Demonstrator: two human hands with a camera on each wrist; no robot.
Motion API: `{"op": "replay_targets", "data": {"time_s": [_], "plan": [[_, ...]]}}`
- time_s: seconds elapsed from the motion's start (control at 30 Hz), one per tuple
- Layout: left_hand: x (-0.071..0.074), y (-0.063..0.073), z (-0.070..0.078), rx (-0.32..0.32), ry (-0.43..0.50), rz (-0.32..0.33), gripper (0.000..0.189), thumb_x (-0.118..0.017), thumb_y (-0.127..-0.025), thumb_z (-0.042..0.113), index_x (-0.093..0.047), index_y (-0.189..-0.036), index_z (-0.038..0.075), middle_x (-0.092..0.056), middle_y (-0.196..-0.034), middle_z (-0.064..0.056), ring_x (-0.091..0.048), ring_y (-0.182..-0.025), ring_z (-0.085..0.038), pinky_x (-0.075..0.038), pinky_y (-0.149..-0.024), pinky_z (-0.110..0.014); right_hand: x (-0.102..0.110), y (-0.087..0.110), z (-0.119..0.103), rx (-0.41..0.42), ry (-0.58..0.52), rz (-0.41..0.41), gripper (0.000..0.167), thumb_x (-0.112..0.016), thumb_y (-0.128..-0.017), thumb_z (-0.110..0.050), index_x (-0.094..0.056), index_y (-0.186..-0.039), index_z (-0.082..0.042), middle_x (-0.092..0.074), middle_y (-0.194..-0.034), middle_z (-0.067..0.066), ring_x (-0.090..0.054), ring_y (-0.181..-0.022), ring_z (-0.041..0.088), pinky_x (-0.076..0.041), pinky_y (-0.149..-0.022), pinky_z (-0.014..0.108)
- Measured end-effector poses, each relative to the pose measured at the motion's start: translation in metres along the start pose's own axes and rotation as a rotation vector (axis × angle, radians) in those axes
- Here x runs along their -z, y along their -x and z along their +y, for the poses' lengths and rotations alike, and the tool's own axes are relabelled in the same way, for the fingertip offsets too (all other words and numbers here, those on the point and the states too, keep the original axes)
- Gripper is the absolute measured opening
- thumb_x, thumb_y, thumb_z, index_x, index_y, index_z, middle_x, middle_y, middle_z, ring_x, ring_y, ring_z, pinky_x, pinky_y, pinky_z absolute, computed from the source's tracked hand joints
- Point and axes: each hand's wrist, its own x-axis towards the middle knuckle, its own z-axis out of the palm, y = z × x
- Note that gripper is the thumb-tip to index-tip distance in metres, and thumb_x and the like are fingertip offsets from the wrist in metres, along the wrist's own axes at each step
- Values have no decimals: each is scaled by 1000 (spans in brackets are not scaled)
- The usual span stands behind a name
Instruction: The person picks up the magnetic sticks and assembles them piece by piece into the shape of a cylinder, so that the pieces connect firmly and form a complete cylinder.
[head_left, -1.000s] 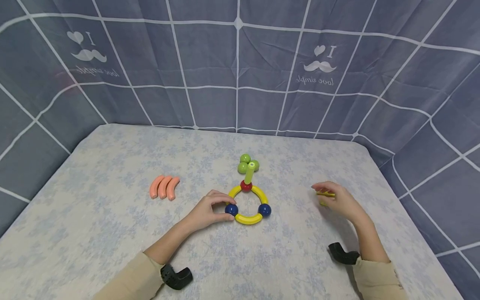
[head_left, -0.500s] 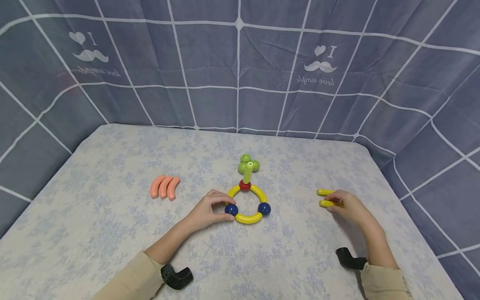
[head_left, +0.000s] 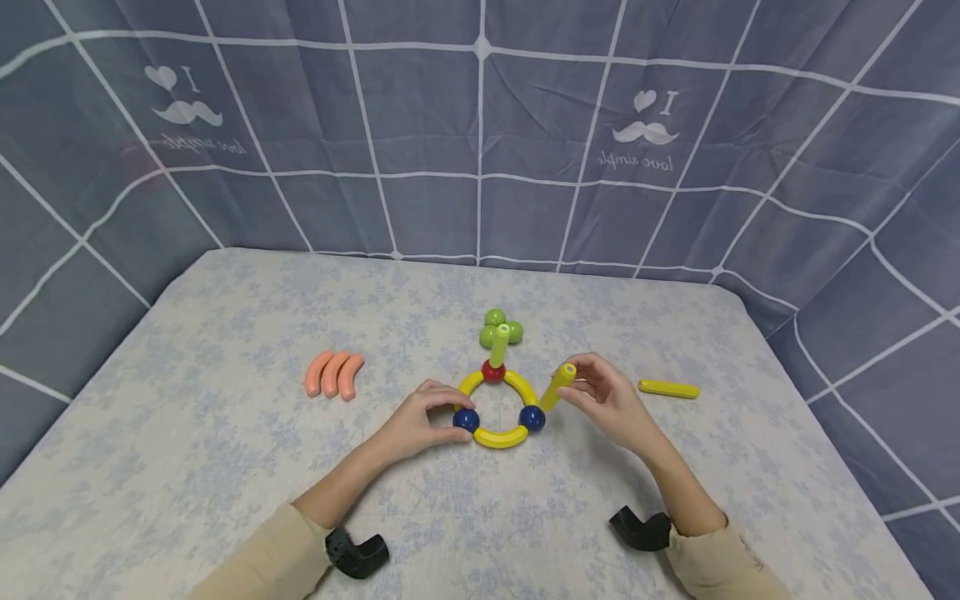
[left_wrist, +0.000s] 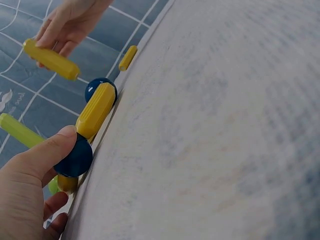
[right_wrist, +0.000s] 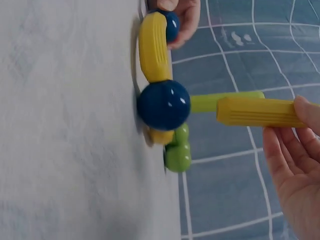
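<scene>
A ring of curved yellow rods [head_left: 501, 438] joined by one red ball [head_left: 493, 372] and two blue balls lies flat on the table. From the red ball a light green rod [head_left: 499, 344] stands up. My left hand [head_left: 415, 423] holds the left blue ball [head_left: 466, 420] between thumb and fingers. Between the thumb and fingers of my right hand [head_left: 613, 406] is a straight yellow rod [right_wrist: 255, 112], held upright above the right blue ball [right_wrist: 164, 105]. In the right wrist view a small gap separates the rod's lower end from that ball.
Several green balls [head_left: 495, 317] sit together behind the ring. Salmon-coloured curved rods [head_left: 331, 374] lie side by side at the left. Another straight yellow rod [head_left: 669, 389] rests on the table to the right. A grid-patterned curtain [head_left: 420, 125] surrounds the table [head_left: 247, 467].
My right hand has picked up one of the two straight yellow rods at the right and carried it left to the ring, turning it upright. The left hand keeps its hold.
</scene>
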Motion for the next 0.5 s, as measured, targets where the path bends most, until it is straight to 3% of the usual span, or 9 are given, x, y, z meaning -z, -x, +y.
{"op": "replay_targets", "data": {"time_s": [0.2, 0.3, 0.5], "plan": [[6, 0, 35, 32, 6, -9, 33, -76, -70, 1, -65, -101, -6, -64, -103, -17, -48, -96, -29, -41, -85, -41, -12, -3, 3, -21, -2, -34, 28, -60, -85, 3, -48, -110, 8, -55, -105, 18, -56, -96, 3, -49, -82, 21], [6, -1, 32, 29, 1, -7, 33, -77, -69, 1, -65, -100, -6, -64, -103, -17, -49, -96, -29, -41, -85, -41, -14, -3, 5, -10, 10, -54, 30, -61, -84, 4, -49, -111, 9, -55, -104, 17, -57, -96, 6, -50, -82, 23], [-1, -1, 5, 33, -8, 2, 35, -78, -69, 3, -66, -101, -2, -65, -105, -14, -48, -99, -28, -40, -87, -40, -19, -2, 11, -72, 153, -165, 32, -67, -82, -6, -50, -109, 2, -57, -99, 11, -59, -91, 22, -51, -79, 32]]}}
